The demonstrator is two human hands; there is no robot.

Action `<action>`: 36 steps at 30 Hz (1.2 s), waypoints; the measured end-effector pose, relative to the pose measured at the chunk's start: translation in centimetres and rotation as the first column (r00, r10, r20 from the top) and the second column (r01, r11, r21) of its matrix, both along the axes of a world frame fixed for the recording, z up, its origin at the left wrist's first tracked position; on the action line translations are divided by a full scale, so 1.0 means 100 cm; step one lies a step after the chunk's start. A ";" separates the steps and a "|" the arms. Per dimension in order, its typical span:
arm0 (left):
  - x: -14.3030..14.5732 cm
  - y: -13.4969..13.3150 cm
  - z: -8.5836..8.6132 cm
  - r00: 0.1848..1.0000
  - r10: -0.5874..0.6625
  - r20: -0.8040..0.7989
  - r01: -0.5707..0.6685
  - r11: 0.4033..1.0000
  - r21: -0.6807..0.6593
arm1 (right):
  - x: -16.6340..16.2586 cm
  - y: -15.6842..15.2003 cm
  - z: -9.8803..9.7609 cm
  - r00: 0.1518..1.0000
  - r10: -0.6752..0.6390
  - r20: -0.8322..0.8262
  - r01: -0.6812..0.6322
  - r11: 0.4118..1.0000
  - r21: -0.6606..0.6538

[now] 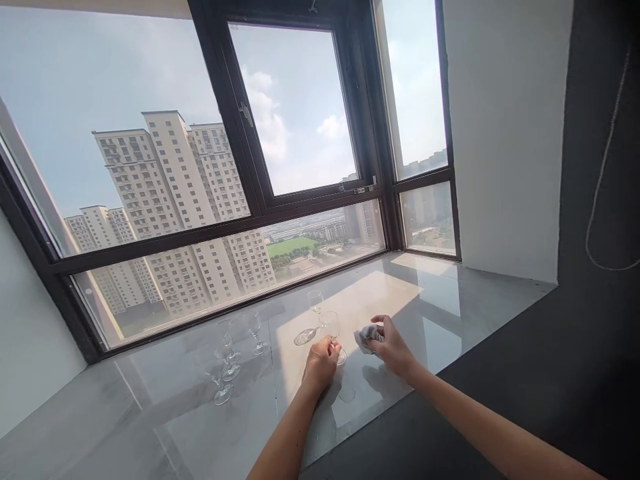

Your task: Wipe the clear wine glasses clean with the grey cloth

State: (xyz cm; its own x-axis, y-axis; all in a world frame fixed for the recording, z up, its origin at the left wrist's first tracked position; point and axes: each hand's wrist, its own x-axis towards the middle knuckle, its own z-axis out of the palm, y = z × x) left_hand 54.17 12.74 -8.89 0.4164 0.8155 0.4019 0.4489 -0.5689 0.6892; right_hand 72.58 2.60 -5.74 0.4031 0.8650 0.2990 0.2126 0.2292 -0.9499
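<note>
My left hand [321, 365] is closed round the stem of a clear wine glass [333, 327] standing on the grey marble windowsill [200, 413]. Just to its right, my right hand [393, 347] pinches a small crumpled grey cloth [366, 336] a little above the sill. A second wine glass [315, 301] stands just behind the held one, and a round glass base [305, 337] shows beside it.
Three more wine glasses [229, 350] stand in a group to the left on the sill. A large dark-framed window [250, 167] runs along the back, with tower blocks outside. A white wall [505, 133] closes the right end. Dark floor [525, 373] lies to the right.
</note>
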 end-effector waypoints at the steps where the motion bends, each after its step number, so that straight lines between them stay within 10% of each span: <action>1: 0.001 0.003 -0.001 1.000 0.027 -0.004 -0.027 0.999 -0.032 | 0.005 0.003 -0.008 0.994 -0.045 0.098 0.043 0.999 0.019; 7: 0.002 0.016 -0.003 0.987 0.145 -0.072 -0.152 0.983 -0.101 | 0.020 0.011 -0.033 0.893 -0.155 0.423 0.148 0.988 0.051; 28: 0.019 0.037 0.014 0.903 0.324 -0.281 -0.337 0.941 0.002 | 0.018 0.008 -0.032 0.780 -0.123 0.614 0.162 0.987 -0.008; 33: -0.005 0.019 0.020 0.940 0.339 -0.039 -0.341 0.940 -0.034 | 0.020 0.007 -0.034 0.771 -0.120 0.626 0.154 0.988 -0.001; 36: -0.047 -0.003 0.029 0.922 0.363 0.136 -0.387 0.872 0.300 | 0.020 0.006 -0.034 0.787 -0.118 0.605 0.158 0.987 -0.012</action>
